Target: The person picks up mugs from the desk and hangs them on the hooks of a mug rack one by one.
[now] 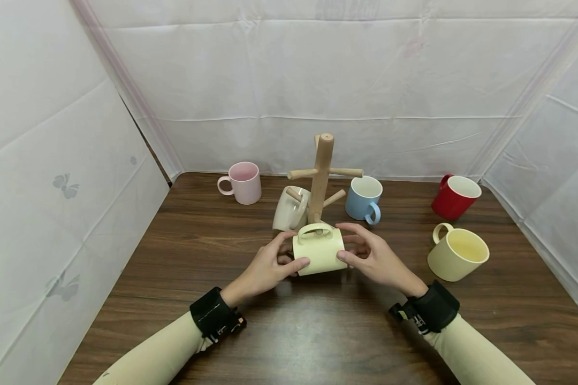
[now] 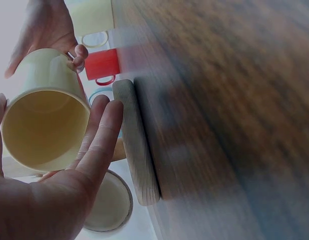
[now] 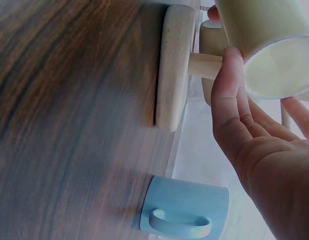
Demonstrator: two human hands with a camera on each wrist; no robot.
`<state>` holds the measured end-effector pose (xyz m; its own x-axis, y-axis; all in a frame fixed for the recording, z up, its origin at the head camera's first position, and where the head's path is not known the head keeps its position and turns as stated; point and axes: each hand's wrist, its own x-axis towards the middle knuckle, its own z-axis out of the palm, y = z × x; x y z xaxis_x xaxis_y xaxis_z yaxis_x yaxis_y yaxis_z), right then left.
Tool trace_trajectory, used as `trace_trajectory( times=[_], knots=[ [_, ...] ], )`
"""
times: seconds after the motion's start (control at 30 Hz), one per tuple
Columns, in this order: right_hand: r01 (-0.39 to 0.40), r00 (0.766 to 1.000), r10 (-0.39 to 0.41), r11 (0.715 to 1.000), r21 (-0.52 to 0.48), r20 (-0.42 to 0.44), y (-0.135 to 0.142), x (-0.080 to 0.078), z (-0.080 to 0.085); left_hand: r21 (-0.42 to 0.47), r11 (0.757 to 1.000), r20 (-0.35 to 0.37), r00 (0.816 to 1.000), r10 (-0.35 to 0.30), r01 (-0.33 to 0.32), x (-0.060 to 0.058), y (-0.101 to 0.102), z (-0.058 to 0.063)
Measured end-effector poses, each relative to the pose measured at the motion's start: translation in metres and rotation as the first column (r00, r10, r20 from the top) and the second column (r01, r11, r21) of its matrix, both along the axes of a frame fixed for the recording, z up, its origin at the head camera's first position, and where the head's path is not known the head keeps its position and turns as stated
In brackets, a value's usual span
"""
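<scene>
A pale yellow mug (image 1: pixel 319 256) is held on its side in front of a wooden mug tree (image 1: pixel 321 171), its handle uppermost. My left hand (image 1: pixel 273 266) grips the mouth end, thumb in front and fingers behind; the left wrist view shows the mug's open mouth (image 2: pixel 44 127). At the opposite end my right hand (image 1: pixel 377 258) holds the base, thumb and fingers around its edge. The right wrist view shows the mug's bottom (image 3: pixel 279 67) beside the right fingers. A cream mug (image 1: pixel 285 209) hangs tilted at a lower peg on the tree's left.
A pink mug (image 1: pixel 245 184) stands back left and a light blue mug (image 1: pixel 363 200) right of the tree. Farther right are a red mug (image 1: pixel 453 199) and another yellow mug (image 1: pixel 450 258). White sheeting (image 1: pixel 289 75) walls the dark wooden table (image 1: pixel 197 240) at back and sides.
</scene>
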<state>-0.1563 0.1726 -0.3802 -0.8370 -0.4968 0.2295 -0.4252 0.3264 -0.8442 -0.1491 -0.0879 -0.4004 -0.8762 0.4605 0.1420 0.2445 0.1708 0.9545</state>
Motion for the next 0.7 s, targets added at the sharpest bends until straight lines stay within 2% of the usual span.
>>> trace_trajectory(
  times=[0.17, 0.47, 0.7],
  knots=[
    [0.007, 1.0, -0.007, 1.0, -0.003, 0.009, 0.001, -0.002, -0.001, -0.011, 1.0, 0.014, 1.0, 0.012, -0.012, 0.0, 0.001, 0.001],
    [0.036, 0.999, -0.036, 0.999, -0.004, 0.038, 0.01, -0.019, -0.031, -0.078, 0.996, -0.007, 0.999, 0.033, -0.034, 0.001, 0.002, 0.004],
    [0.022, 0.998, -0.021, 1.0, -0.007, 0.06, 0.008, -0.019, -0.025, -0.121, 0.992, -0.046, 0.998, 0.031, -0.036, 0.0, 0.002, 0.004]
  ],
)
